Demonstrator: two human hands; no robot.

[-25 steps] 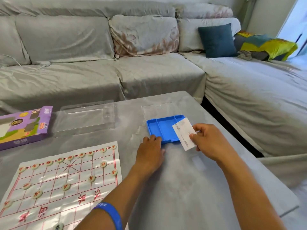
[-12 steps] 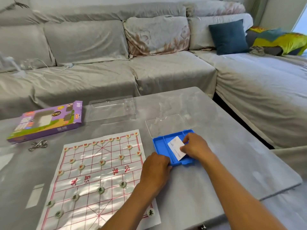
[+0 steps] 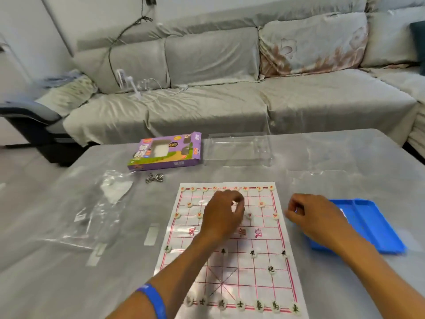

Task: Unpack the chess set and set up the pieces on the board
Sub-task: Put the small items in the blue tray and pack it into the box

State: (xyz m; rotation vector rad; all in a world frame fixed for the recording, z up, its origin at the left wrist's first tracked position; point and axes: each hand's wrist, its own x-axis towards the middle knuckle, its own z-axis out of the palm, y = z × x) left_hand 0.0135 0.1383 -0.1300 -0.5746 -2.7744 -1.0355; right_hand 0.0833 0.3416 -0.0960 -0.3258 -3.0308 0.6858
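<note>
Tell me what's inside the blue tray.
The blue tray shows bare dividers and empty-looking compartments; the right hand and forearm cover its near-left corner, so anything there is hidden.

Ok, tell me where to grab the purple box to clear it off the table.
Take the purple box across its short width, near the right end. It lies flat, long side running left to right, so a grip from above with thumb on the near long edge and fingers on the far edge should span it. Its right end sits close to the clear plastic tray, so avoid coming from that side.
</note>
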